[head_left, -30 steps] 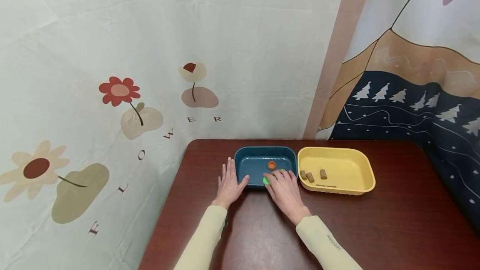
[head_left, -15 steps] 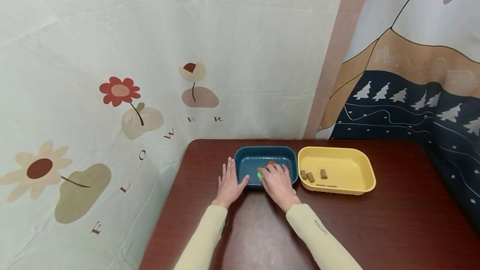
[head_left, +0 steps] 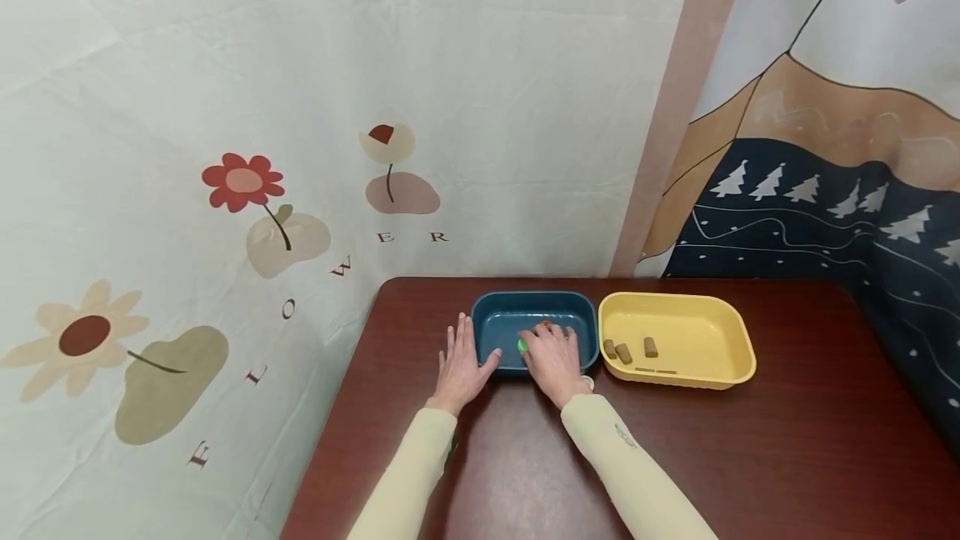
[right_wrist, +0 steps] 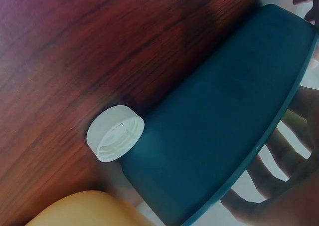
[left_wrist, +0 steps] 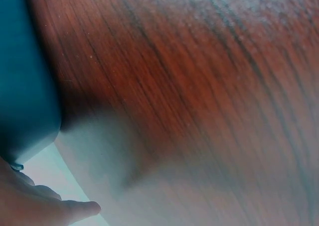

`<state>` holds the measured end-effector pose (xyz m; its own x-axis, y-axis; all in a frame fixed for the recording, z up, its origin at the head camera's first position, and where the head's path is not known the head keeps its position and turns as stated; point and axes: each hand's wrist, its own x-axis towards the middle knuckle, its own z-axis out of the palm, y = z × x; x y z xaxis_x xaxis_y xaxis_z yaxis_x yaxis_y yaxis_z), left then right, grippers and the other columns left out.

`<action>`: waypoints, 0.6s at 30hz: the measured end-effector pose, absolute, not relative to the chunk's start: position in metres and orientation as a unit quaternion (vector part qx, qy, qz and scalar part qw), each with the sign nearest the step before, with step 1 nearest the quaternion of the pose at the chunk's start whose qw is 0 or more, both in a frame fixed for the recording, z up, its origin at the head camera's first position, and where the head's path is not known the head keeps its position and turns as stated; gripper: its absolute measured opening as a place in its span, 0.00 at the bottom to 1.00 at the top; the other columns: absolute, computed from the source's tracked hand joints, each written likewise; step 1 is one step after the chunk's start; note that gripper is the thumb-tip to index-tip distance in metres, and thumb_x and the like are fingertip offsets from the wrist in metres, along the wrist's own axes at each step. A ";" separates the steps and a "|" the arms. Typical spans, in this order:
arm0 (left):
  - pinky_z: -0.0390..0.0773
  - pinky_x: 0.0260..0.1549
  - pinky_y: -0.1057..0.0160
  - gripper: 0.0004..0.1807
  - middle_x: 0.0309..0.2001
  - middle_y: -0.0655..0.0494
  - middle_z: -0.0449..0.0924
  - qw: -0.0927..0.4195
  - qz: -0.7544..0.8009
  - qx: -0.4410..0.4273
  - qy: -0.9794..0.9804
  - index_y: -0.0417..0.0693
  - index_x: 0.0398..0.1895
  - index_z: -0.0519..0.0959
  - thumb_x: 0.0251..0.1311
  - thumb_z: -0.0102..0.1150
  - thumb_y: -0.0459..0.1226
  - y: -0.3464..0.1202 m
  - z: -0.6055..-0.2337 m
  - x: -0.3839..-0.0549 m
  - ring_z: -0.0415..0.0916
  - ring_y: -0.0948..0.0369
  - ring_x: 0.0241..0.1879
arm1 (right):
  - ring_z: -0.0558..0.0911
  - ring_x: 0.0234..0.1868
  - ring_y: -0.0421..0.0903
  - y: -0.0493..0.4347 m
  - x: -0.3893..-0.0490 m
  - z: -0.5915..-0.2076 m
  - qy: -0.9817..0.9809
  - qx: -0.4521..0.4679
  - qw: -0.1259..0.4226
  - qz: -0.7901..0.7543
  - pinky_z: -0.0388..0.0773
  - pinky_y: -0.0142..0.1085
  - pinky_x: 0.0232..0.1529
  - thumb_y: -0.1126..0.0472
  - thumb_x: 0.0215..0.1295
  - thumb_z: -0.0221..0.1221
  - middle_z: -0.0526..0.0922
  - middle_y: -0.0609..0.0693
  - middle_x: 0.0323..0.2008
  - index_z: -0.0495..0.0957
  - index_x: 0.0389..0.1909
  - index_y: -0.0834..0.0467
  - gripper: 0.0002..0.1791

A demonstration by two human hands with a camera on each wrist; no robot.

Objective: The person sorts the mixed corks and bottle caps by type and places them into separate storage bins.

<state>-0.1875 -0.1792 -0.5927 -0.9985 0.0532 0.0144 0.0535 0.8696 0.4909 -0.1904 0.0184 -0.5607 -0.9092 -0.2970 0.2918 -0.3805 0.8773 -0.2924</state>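
Observation:
My left hand [head_left: 459, 372] rests with straight fingers on the left side of the blue tray [head_left: 517, 299]. Its thumb lies over the near rim. My right hand [head_left: 552, 361] reaches into the tray from the near right, fingers bent downward. A bright green round piece, like a bottle cap [head_left: 522, 345], shows between its thumb and index finger, mostly covered. Just beyond the fingers an orange cap [head_left: 545, 324] peeks out, largely hidden. Outside the tray's near right corner a white bottle cap [right_wrist: 115, 133] stands tilted on the table, touching or almost touching the tray.
To the right of the blue tray, close beside it, stands a yellow tray [head_left: 712, 307]. Several brown corks [head_left: 650, 347] and a thin brown strip [head_left: 656, 371] lie in it. Both trays sit near the back of the dark red table [head_left: 795, 440], before a fabric-covered wall [head_left: 495, 107].
My right hand has shifted left and deeper into the blue tray, the green cap with it, now covering most of the orange cap. The white cap has come into view. My left hand stays put.

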 end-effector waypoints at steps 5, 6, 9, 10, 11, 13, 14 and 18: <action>0.53 0.68 0.26 0.53 0.85 0.47 0.38 0.003 -0.257 -0.031 -0.966 0.41 0.84 0.44 0.71 0.52 0.62 -0.179 -0.592 -0.187 0.39 0.39 0.81 | 0.81 0.56 0.59 0.015 -0.195 -0.562 -0.963 0.180 0.114 0.163 0.70 0.67 0.60 0.58 0.64 0.72 0.87 0.53 0.48 0.87 0.49 0.51 0.13; 0.53 0.68 0.26 0.53 0.85 0.47 0.38 0.002 -0.259 -0.031 -0.966 0.41 0.84 0.44 0.71 0.52 0.62 -0.179 -0.591 -0.187 0.38 0.39 0.81 | 0.81 0.56 0.59 0.015 -0.196 -0.562 -0.964 0.180 0.113 0.159 0.70 0.67 0.60 0.58 0.64 0.72 0.87 0.53 0.48 0.87 0.49 0.51 0.13; 0.52 0.69 0.27 0.53 0.85 0.48 0.37 -0.001 -0.260 -0.029 -0.965 0.41 0.84 0.43 0.71 0.51 0.62 -0.179 -0.590 -0.186 0.37 0.40 0.81 | 0.81 0.54 0.59 0.013 -0.200 -0.562 -0.968 0.179 0.099 0.149 0.70 0.67 0.60 0.57 0.63 0.73 0.87 0.53 0.47 0.87 0.49 0.51 0.14; 0.52 0.69 0.27 0.53 0.85 0.48 0.37 0.000 -0.262 -0.028 -0.965 0.41 0.84 0.43 0.71 0.51 0.62 -0.179 -0.589 -0.185 0.37 0.40 0.81 | 0.81 0.53 0.60 0.013 -0.201 -0.562 -0.968 0.179 0.095 0.146 0.70 0.67 0.59 0.57 0.63 0.73 0.87 0.53 0.47 0.87 0.48 0.52 0.14; 0.51 0.69 0.27 0.53 0.85 0.49 0.36 -0.001 -0.262 -0.027 -0.965 0.42 0.84 0.43 0.71 0.51 0.62 -0.179 -0.589 -0.185 0.37 0.40 0.81 | 0.81 0.53 0.60 0.012 -0.203 -0.562 -0.970 0.178 0.089 0.142 0.70 0.67 0.59 0.56 0.63 0.73 0.87 0.53 0.47 0.87 0.48 0.52 0.14; 0.52 0.69 0.27 0.53 0.85 0.49 0.37 0.000 -0.264 -0.027 -0.964 0.42 0.84 0.43 0.71 0.51 0.62 -0.179 -0.589 -0.185 0.37 0.40 0.81 | 0.81 0.51 0.60 0.012 -0.206 -0.562 -0.972 0.176 0.076 0.136 0.70 0.67 0.59 0.56 0.63 0.73 0.87 0.53 0.46 0.88 0.48 0.52 0.14; 0.52 0.69 0.26 0.53 0.85 0.48 0.37 0.000 -0.264 -0.027 -0.964 0.41 0.84 0.43 0.71 0.52 0.62 -0.179 -0.589 -0.185 0.38 0.40 0.81 | 0.82 0.50 0.60 0.012 -0.207 -0.562 -0.973 0.175 0.070 0.134 0.70 0.67 0.58 0.56 0.63 0.73 0.87 0.53 0.45 0.87 0.48 0.52 0.13; 0.53 0.68 0.26 0.53 0.84 0.47 0.39 0.002 -0.262 -0.030 -0.965 0.40 0.84 0.44 0.71 0.52 0.61 -0.180 -0.591 -0.187 0.39 0.39 0.81 | 0.82 0.49 0.59 0.013 -0.211 -0.561 -0.976 0.165 0.047 0.132 0.70 0.68 0.59 0.54 0.62 0.73 0.88 0.53 0.44 0.87 0.47 0.51 0.14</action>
<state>-0.1868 -0.1800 -0.5907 -0.9982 0.0560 0.0193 0.0581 0.8611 0.5051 -0.2113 0.0134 -0.5611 -0.9414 -0.3091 0.1349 -0.3338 0.9107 -0.2432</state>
